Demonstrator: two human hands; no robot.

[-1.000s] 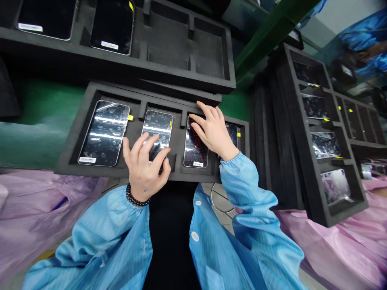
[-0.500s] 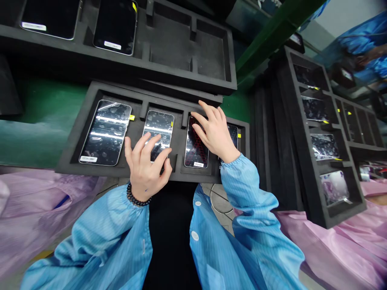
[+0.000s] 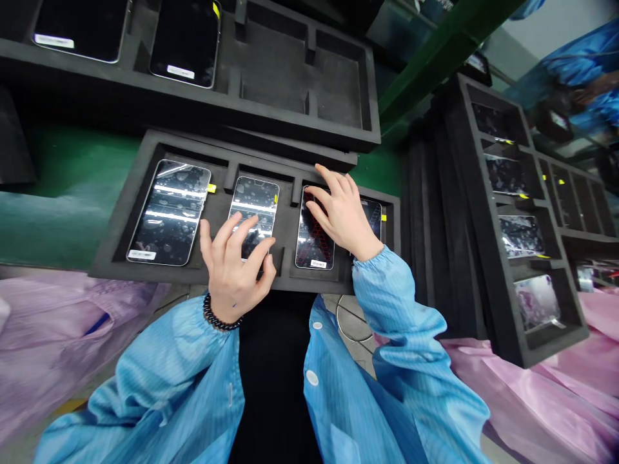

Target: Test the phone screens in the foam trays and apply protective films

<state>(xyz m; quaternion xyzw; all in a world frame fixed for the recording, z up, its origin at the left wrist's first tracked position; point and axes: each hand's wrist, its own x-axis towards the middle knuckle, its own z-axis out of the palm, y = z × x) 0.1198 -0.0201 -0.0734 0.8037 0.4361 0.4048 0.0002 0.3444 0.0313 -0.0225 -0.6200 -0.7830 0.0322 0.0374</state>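
A black foam tray (image 3: 116,254) in front of me holds several phones in its compartments. My left hand (image 3: 236,264) is open, fingers spread over the lower part of the second phone (image 3: 255,193), whose lit reflections show on the glass. Left of it lies a larger phone (image 3: 169,212) with a white label and a yellow tab. My right hand (image 3: 342,216) is open above the third phone (image 3: 309,238), which shows red lines on its screen. Partly behind that hand is a fourth phone (image 3: 373,216). Whether the fingertips touch the glass I cannot tell.
Another foam tray (image 3: 309,122) with two dark phones (image 3: 186,45) sits beyond. At right, a foam tray (image 3: 527,351) holds several phones, with more trays behind. A green beam (image 3: 435,71) crosses the upper right. Pink clothing (image 3: 62,328) of other people shows on both sides.
Both hands stay almost in place over the same phones. The view has shifted very slightly; nothing has been picked up or put down.
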